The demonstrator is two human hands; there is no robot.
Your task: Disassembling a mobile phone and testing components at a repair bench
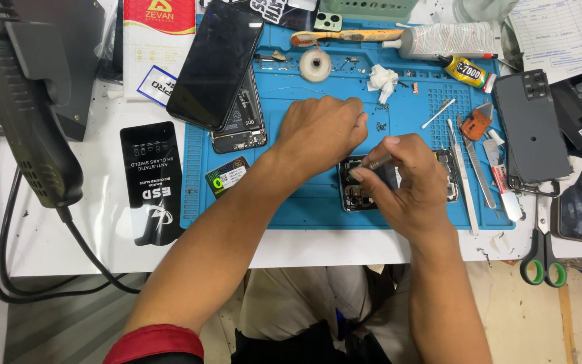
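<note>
Opened phone [357, 192] lies on blue mat [304, 202] at the table's front edge, mostly hidden under both hands. Right hand [409, 182] pinches a thin metal tool [377, 162], tip on the phone. Left hand [321, 131] curled loosely closed above the phone; contents cannot be told. Tweezers [463, 172] lie just right.

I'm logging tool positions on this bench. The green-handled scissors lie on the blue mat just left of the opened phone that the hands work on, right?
Not quite. The head view shows the green-handled scissors off the blue mat, on the white table at its right edge, right of the opened phone, not left of it.
</note>
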